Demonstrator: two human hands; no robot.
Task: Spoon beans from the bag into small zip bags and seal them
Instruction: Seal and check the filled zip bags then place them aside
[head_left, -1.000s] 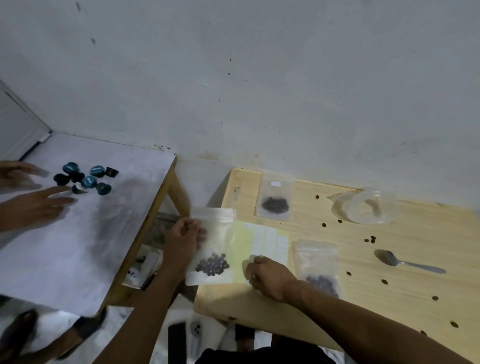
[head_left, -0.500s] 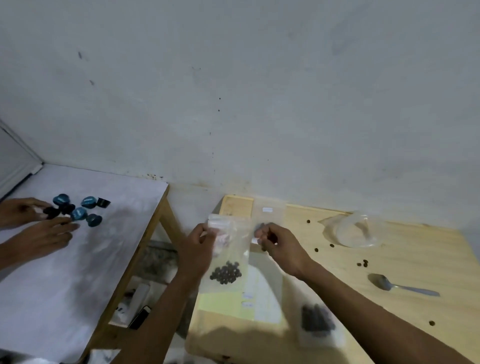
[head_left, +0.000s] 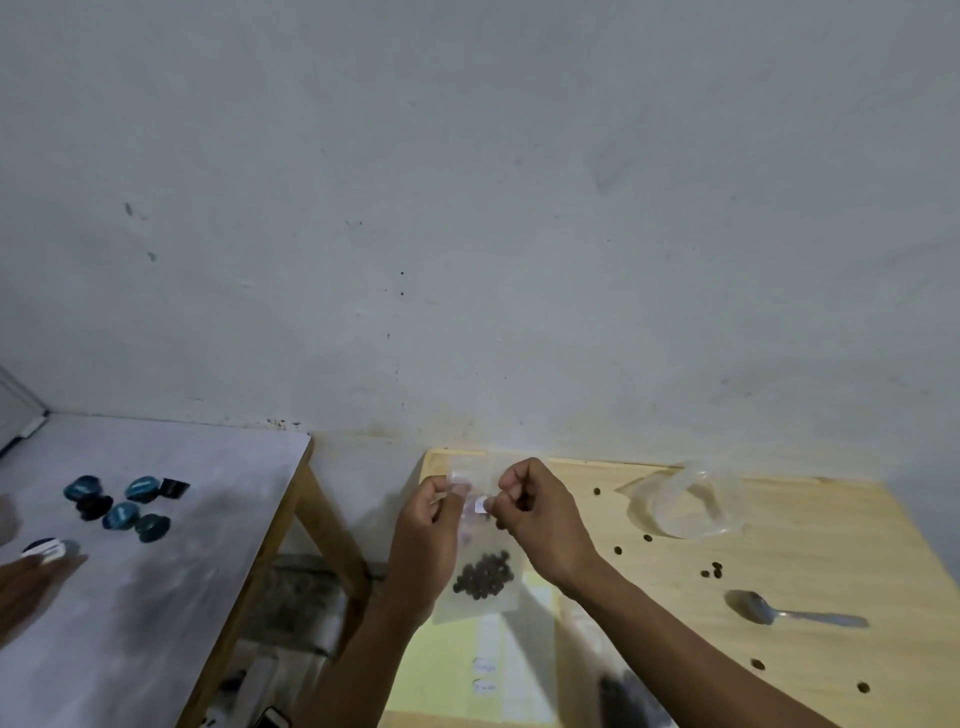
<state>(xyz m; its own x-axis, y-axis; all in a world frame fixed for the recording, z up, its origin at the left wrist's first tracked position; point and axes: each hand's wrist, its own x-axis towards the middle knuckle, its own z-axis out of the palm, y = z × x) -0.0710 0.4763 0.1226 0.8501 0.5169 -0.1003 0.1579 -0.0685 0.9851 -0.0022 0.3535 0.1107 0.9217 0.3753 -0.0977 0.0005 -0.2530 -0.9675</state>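
Note:
I hold a small clear zip bag (head_left: 480, 592) upright above the wooden table's left end, with dark beans (head_left: 484, 574) gathered at its bottom. My left hand (head_left: 428, 540) pinches the bag's top left edge. My right hand (head_left: 540, 514) pinches the top right, where a small white label shows between the fingers. The big clear bean bag (head_left: 685, 506) lies open and crumpled at the table's back. A metal spoon (head_left: 779, 613) rests on the table at the right. Another filled zip bag (head_left: 623, 693) lies under my right forearm.
Loose beans (head_left: 711, 571) are scattered over the wooden table (head_left: 805, 545). A yellow label sheet (head_left: 488, 670) lies below the held bag. On the white table (head_left: 208, 519) at left sit blue capsules (head_left: 124, 504), with another person's hand (head_left: 31, 582) by them.
My right hand rose from the table to the bag's top and now pinches it. The held bag shifted right over the wooden table. The camera tilted upward.

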